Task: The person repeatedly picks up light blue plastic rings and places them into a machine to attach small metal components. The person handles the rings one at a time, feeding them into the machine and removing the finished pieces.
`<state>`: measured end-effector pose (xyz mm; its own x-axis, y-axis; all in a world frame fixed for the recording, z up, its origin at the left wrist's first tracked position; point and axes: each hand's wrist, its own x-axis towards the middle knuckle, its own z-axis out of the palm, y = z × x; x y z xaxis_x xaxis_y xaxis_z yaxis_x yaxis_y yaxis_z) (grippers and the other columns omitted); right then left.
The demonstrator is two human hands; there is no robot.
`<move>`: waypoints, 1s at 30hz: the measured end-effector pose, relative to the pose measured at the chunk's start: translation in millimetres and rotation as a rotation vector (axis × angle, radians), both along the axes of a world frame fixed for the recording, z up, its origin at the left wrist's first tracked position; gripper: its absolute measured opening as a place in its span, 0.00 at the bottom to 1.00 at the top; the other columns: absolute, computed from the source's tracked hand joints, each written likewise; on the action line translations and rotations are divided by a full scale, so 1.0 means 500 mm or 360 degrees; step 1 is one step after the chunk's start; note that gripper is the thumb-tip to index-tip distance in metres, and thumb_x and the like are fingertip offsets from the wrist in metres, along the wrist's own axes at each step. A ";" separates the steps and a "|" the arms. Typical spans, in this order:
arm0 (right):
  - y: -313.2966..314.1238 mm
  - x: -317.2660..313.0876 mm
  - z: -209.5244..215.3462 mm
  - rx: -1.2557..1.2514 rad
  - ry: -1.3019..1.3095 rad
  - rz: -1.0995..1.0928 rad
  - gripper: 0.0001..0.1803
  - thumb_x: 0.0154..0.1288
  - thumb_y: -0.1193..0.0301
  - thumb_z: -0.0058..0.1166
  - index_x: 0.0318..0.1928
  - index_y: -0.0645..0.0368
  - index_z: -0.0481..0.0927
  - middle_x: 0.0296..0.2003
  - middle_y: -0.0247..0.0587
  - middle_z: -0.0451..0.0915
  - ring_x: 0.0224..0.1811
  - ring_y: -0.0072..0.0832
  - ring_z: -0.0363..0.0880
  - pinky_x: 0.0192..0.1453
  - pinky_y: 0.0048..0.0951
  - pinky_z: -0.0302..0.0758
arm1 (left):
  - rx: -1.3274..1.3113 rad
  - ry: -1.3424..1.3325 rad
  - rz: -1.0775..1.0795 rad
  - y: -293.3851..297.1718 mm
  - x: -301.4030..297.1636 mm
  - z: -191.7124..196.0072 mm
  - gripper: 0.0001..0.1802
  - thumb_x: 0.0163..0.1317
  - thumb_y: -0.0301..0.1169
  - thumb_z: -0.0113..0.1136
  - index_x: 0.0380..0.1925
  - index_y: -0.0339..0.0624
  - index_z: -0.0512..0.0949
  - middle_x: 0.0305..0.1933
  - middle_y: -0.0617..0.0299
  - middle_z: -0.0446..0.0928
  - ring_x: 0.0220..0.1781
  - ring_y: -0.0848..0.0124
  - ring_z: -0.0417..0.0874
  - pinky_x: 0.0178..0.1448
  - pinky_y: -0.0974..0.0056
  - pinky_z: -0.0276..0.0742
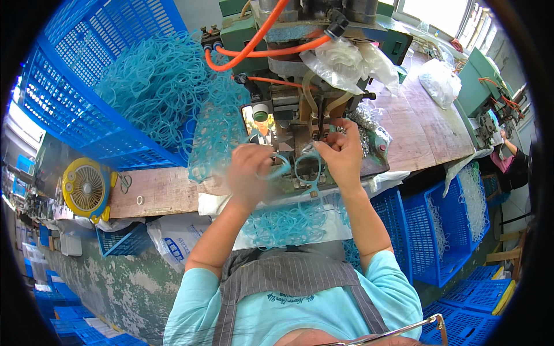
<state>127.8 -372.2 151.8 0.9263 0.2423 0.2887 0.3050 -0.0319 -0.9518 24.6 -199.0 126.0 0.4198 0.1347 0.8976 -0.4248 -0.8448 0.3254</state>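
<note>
Cluttered wooden bench (167, 190), green press (300, 109): pinching teal ring strip (306, 167) with both left hand (249, 173) and right hand (341, 153); keep fingertips clear of die.

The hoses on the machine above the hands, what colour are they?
Orange. The hoses loop across the green machine; the head view shows them clearly.

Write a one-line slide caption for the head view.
Both hands, left hand and right hand, hold turquoise rubber rings at a green bench machine, beside a blue crate.
</note>
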 end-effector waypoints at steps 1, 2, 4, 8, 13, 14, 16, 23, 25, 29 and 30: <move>0.004 -0.001 0.003 0.0049 0.0037 0.0014 0.26 0.50 0.81 0.64 0.50 0.60 0.69 0.27 0.32 0.79 0.22 0.10 0.64 0.27 0.14 0.62 | 0.0073 -0.0009 -0.0099 -0.009 0.000 0.007 0.07 0.62 0.27 0.59 0.39 0.38 0.80 0.39 0.55 0.80 0.41 0.58 0.80 0.50 0.55 0.74; 0.009 -0.002 0.003 0.0142 0.0016 0.0021 0.26 0.50 0.81 0.64 0.51 0.60 0.69 0.28 0.32 0.79 0.22 0.10 0.65 0.28 0.14 0.63 | 0.0147 -0.0008 -0.0183 -0.018 0.000 0.013 0.07 0.62 0.28 0.60 0.39 0.38 0.80 0.39 0.55 0.81 0.41 0.59 0.81 0.50 0.54 0.74; 0.018 -0.003 -0.002 0.0235 0.0151 -0.0030 0.28 0.50 0.82 0.64 0.52 0.60 0.69 0.28 0.32 0.79 0.23 0.11 0.68 0.28 0.14 0.65 | 0.0269 0.0030 -0.0420 -0.040 -0.001 0.020 0.10 0.61 0.31 0.62 0.40 0.39 0.80 0.41 0.55 0.81 0.43 0.60 0.82 0.51 0.53 0.76; -0.028 0.035 -0.043 -0.0108 -0.0173 -0.0069 0.24 0.51 0.77 0.64 0.50 0.59 0.73 0.31 0.36 0.83 0.27 0.21 0.77 0.35 0.25 0.74 | 0.0391 0.0223 -0.0765 -0.079 0.012 0.017 0.13 0.58 0.32 0.65 0.41 0.40 0.80 0.43 0.56 0.81 0.44 0.59 0.82 0.53 0.52 0.77; -0.133 0.178 -0.151 -0.0775 -0.0632 -0.0733 0.16 0.55 0.75 0.62 0.46 0.58 0.78 0.37 0.41 0.85 0.39 0.35 0.83 0.43 0.35 0.76 | 0.0295 0.0272 -0.0864 -0.085 0.026 0.001 0.17 0.52 0.30 0.68 0.43 0.41 0.79 0.45 0.57 0.80 0.47 0.56 0.80 0.57 0.51 0.75; -0.143 0.199 -0.175 -0.0747 -0.0254 -0.0738 0.15 0.56 0.74 0.61 0.46 0.58 0.79 0.38 0.42 0.85 0.41 0.36 0.83 0.45 0.36 0.76 | 0.0291 0.0280 -0.0861 -0.086 0.023 -0.003 0.17 0.52 0.30 0.68 0.42 0.41 0.79 0.45 0.57 0.80 0.46 0.56 0.80 0.56 0.51 0.75; -0.170 0.212 -0.211 -0.0700 -0.0318 -0.0697 0.13 0.58 0.73 0.60 0.45 0.57 0.80 0.38 0.44 0.84 0.40 0.37 0.84 0.46 0.37 0.77 | 0.0253 0.0218 -0.0862 -0.087 0.025 -0.008 0.16 0.52 0.30 0.68 0.42 0.41 0.79 0.45 0.57 0.80 0.46 0.57 0.80 0.56 0.51 0.76; -0.166 0.201 -0.252 -0.1275 -0.1013 -0.0565 0.07 0.54 0.66 0.64 0.33 0.50 0.82 0.46 0.30 0.81 0.52 0.35 0.74 0.57 0.42 0.65 | 0.0276 0.0200 -0.0834 -0.089 0.024 -0.002 0.16 0.53 0.30 0.68 0.42 0.42 0.79 0.45 0.57 0.80 0.45 0.58 0.81 0.55 0.51 0.75; -0.168 0.204 -0.249 -0.1105 -0.0991 -0.0599 0.05 0.53 0.67 0.64 0.31 0.50 0.83 0.42 0.30 0.82 0.49 0.35 0.76 0.54 0.38 0.67 | 0.0359 0.0195 -0.0707 -0.088 0.017 -0.004 0.16 0.53 0.31 0.68 0.42 0.43 0.79 0.45 0.58 0.80 0.46 0.60 0.80 0.55 0.52 0.75; -0.175 0.198 -0.247 -0.0898 -0.1077 -0.0608 0.05 0.55 0.70 0.64 0.33 0.51 0.84 0.35 0.32 0.83 0.42 0.34 0.78 0.49 0.35 0.70 | 0.0296 0.0233 -0.0328 -0.057 -0.016 -0.045 0.17 0.54 0.33 0.68 0.44 0.44 0.79 0.44 0.58 0.78 0.47 0.62 0.79 0.53 0.54 0.75; -0.176 0.194 -0.246 -0.0873 -0.1026 -0.0634 0.05 0.55 0.70 0.64 0.34 0.51 0.84 0.33 0.33 0.83 0.41 0.35 0.78 0.48 0.35 0.71 | 0.0183 0.0263 -0.0264 -0.039 -0.024 -0.063 0.17 0.55 0.33 0.67 0.44 0.44 0.79 0.44 0.57 0.78 0.47 0.62 0.79 0.51 0.54 0.75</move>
<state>224.7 -460.0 28.6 0.6713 0.1959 0.7149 0.6386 -0.6423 -0.4237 12.9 -218.7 94.5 0.5700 -0.0474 0.8203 -0.5096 -0.8035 0.3077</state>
